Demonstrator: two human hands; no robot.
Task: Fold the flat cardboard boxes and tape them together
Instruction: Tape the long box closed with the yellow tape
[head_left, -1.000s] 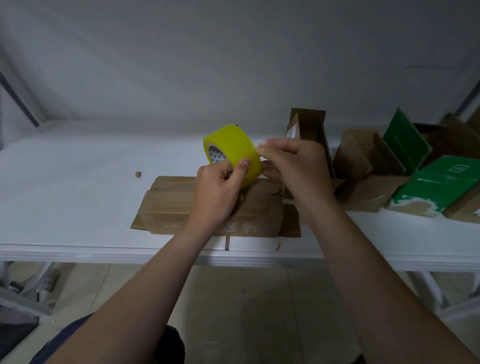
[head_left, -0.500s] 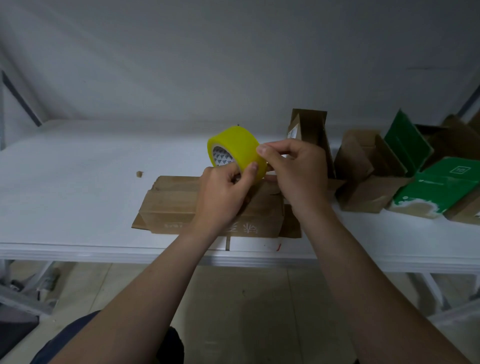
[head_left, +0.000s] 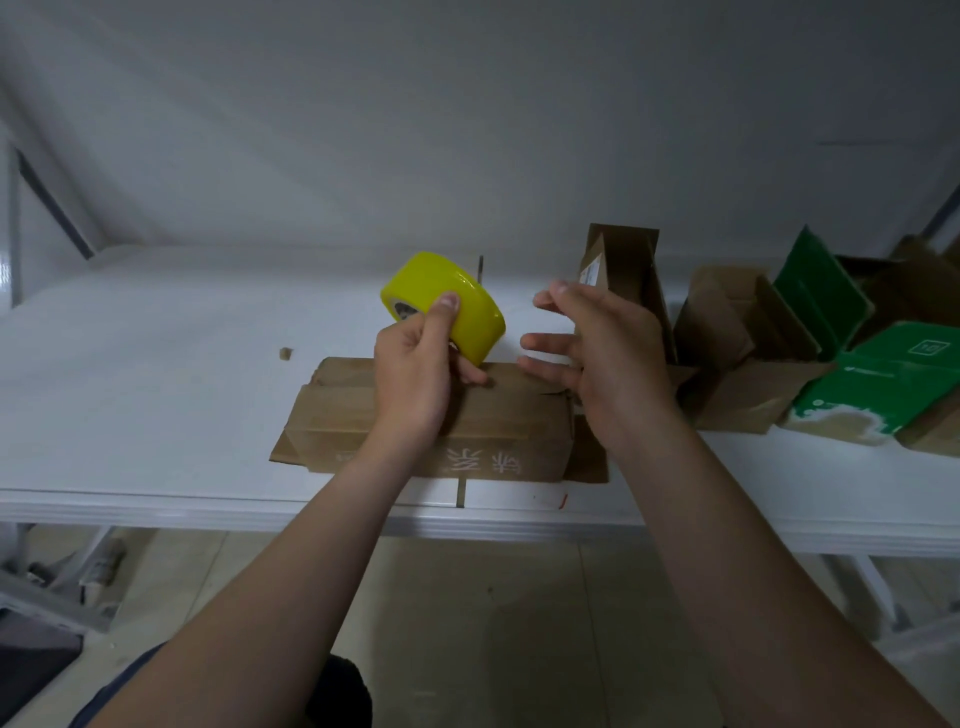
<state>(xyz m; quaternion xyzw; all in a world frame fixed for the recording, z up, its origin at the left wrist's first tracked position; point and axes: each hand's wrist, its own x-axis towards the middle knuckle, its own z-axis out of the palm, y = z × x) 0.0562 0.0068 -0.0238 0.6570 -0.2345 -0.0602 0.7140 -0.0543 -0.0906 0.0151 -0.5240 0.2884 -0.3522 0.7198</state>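
Grip on the left hand (head_left: 415, 374): clamped on the bright yellow roll of plastic tape (head_left: 457, 296). Thumb tip is pressed on the roll's outer face and the fingers are curled under it. Roll is tilted, core end facing down-left, held in the air just above the back edge of the box below.

Grip on the right hand (head_left: 602, 358): just beside the roll, not touching it. Lower fingers are spread, pointing left toward the roll. Thumb and forefinger tips sit close together at the top. Cannot tell whether they pinch a tape end, as it's too faint to resolve.

Under both hands is the long brown cardboard box (head_left: 509, 421), folded up and lying lengthwise near the front edge of the white table (head_left: 156, 364). White printed characters are on the face toward the camera, and flaps stick out flat at both ends. The left wrist covers part of its middle.

To the right on the table:
- tall brown cardboard box standing upright (head_left: 628, 260), behind the right hand
- open brown cardboard box with raised flaps (head_left: 727, 332)
- green-and-white printed cartons (head_left: 883, 384) at the far right, touching one another

A small cardboard scrap (head_left: 284, 354) lies on the table, left of the long box and well apart from it. Beige tiled floor (head_left: 467, 623) below the table edge.
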